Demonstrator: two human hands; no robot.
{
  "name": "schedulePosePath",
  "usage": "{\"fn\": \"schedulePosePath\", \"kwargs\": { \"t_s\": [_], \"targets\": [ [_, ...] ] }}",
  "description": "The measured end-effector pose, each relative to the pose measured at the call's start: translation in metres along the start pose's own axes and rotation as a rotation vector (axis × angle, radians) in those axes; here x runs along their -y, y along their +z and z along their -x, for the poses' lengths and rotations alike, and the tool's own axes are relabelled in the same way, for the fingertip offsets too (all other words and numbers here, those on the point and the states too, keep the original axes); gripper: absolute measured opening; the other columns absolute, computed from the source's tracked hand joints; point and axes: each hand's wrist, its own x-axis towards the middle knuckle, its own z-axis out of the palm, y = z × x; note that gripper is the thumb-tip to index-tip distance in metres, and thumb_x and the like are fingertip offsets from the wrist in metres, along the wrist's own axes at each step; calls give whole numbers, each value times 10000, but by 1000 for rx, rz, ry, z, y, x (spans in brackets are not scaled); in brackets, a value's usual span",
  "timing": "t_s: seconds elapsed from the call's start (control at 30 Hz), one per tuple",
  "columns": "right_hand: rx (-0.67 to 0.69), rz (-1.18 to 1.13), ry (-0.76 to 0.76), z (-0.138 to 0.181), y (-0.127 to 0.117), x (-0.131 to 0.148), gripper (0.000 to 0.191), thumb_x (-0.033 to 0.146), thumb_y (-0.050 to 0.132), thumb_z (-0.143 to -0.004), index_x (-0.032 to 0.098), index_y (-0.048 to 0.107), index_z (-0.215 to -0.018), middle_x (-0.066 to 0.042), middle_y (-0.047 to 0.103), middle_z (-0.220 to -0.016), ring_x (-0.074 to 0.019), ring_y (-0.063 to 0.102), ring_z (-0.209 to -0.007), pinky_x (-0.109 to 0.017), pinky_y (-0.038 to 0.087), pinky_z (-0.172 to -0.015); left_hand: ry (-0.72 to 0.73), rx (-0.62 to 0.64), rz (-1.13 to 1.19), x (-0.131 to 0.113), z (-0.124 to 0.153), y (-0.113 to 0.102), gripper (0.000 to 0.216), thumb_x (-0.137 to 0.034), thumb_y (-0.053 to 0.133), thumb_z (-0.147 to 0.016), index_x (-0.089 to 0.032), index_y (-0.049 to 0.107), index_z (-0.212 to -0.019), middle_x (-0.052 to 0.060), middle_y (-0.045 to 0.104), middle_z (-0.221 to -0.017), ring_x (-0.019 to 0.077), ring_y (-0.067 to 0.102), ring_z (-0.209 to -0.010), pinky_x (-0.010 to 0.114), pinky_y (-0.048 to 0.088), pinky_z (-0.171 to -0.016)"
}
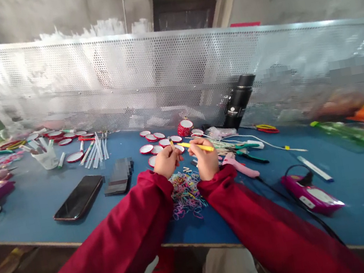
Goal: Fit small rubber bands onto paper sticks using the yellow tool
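Observation:
My right hand (205, 158) is closed round a thin yellow stick (197, 146) that runs level from its fist out to both sides. My left hand (168, 160) is pinched shut on a small yellowish piece (171, 142) standing up between its fingertips, just left of the stick's end. Both hands hover over a heap of thin coloured rubber bands (186, 195) on the blue table (38, 197). Both arms wear dark red sleeves.
Red-rimmed white lids (146, 149) lie scattered behind my hands. A black phone (78, 197), a black flask (239, 101), pink pliers (239, 166), a purple tool with a cable (313, 197), a white cup (47, 158) and white sticks (95, 152) lie around. A perforated metal screen (171, 73) closes the back.

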Motion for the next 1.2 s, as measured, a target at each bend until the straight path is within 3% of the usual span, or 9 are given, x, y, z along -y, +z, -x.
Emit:
{"fn": "schedulePosePath", "kwargs": {
  "t_s": [0.4, 0.83, 1.2],
  "targets": [
    [47, 113, -170, 3, -9, 10, 149, 334, 680, -779, 215, 609, -832, 24, 609, -720, -136, 558, -627, -272, 440, -589, -174, 49, 141, -15, 7, 12, 173, -157, 437, -931, -162, 528, -784, -20, 615, -603, 55, 460, -408, 177, 351, -448],
    [86, 296, -396, 3, -16, 24, 174, 379, 610, -880, 225, 558, -818, 17, 604, -676, -154, 583, -616, -294, 472, -613, -98, 104, 49, -21, 15, 18, 212, -137, 429, -932, -166, 551, -760, -35, 579, -566, 60, 417, -405, 197, 305, -438],
    [87, 402, -431, -2, -18, 15, 174, 365, 600, -870, 225, 566, -773, 7, 602, -686, -174, 587, -677, -302, 478, -641, -87, 114, 36, -22, 18, 19, 242, -122, 428, -923, -182, 524, -709, -38, 574, -547, 62, 415, -396, 191, 295, -420]
  ]
}}
